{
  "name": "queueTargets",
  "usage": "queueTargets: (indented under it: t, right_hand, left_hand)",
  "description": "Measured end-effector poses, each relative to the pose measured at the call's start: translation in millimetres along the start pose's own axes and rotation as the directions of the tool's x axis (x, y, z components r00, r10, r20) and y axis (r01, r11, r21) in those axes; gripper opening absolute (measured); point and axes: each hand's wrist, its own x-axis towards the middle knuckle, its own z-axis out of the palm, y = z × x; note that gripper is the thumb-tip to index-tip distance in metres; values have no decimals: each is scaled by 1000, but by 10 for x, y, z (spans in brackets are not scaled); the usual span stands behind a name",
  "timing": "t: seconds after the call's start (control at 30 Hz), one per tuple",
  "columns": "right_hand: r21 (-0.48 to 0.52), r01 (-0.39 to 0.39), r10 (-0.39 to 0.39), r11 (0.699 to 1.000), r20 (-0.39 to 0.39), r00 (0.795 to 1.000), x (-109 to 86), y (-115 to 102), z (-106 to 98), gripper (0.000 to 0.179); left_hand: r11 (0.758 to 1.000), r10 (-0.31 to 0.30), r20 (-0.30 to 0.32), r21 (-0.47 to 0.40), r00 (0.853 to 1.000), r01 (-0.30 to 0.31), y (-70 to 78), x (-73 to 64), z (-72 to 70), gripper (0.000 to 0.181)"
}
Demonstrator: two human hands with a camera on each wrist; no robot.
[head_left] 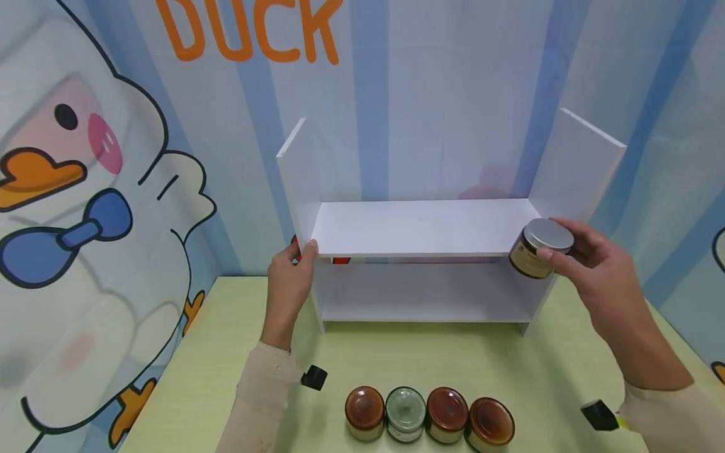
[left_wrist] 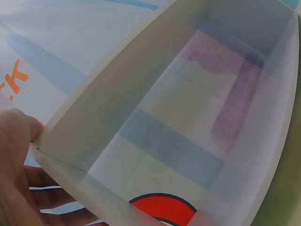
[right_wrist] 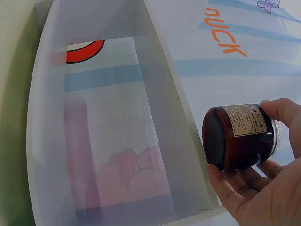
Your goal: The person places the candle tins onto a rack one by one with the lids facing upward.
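A white two-tier shelf (head_left: 425, 229) stands on the table, its side panels rising above the upper board. My left hand (head_left: 289, 280) grips its left side panel where the upper board meets it, thumb at the front edge and fingers on the outer face, as the left wrist view also shows. In my right hand (head_left: 603, 283) is a dark amber glass jar (right_wrist: 240, 136) with a silver lid (head_left: 548, 234) and a cream printed label. Thumb and fingers hold it around the lid end. The jar is close to the front right end of the upper board, overlapping it in the head view.
Several glass jars stand in a row at the table's front: a green one (head_left: 405, 412) among reddish-brown ones (head_left: 447, 412). The pale green table (head_left: 238, 327) backs onto a striped blue wall cloth (head_left: 453, 94) with a cartoon duck (head_left: 73, 314).
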Motion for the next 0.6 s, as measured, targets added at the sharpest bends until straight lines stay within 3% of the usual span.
queueTargets:
  t: [0.23, 0.6]
  right_hand:
    - [-249, -8, 11, 968, 10, 1000, 58, -64, -11, 53]
    - [-303, 56, -37, 951, 67, 997, 179, -93, -52, 52]
  left_hand:
    - [1000, 3, -5, 8, 1000, -3, -13, 9, 5, 56]
    - [1000, 14, 0, -8, 1000, -14, -29, 9, 0, 55]
